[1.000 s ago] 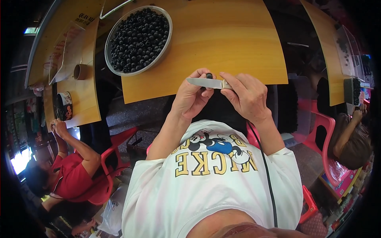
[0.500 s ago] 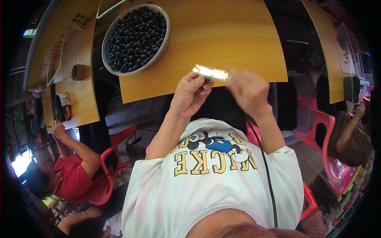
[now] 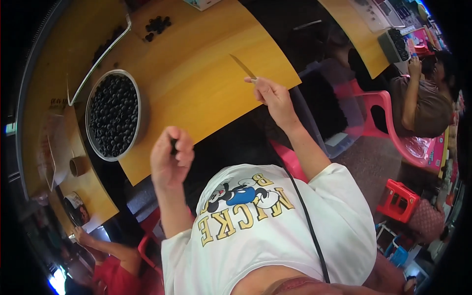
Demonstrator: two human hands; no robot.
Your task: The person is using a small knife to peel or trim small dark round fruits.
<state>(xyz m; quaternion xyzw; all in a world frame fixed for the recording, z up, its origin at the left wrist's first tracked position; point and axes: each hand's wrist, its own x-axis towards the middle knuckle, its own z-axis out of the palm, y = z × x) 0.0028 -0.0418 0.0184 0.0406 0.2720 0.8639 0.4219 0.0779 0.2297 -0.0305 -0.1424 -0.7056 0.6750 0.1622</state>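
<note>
My right hand (image 3: 277, 101) grips a slim knife (image 3: 241, 66) by its near end, the pointed blade angled up and left over the wooden table (image 3: 211, 73). My left hand (image 3: 169, 155) is apart from it, near the table's front edge, with its fingers curled around a small dark piece (image 3: 174, 144), mostly hidden. Left of that hand stands a round clear tub (image 3: 141, 115) on the table, filled with small black ring-like pieces (image 3: 113, 114), some showing a hole. A loose cluster of similar black pieces (image 3: 157, 25) lies farther back on the tabletop.
A bent metal rod (image 3: 101, 61) stands behind the tub. Right of the table sits a clear plastic bin (image 3: 307, 105) with dark contents. A pink chair (image 3: 378, 101) and a seated person (image 3: 418, 105) are beyond it. Another person in red (image 3: 118, 265) works at lower left.
My hands, together at the shiny blade before, are now apart: the left farther left, the right holding the knife out. The whole view has turned, showing more of the table's far part.
</note>
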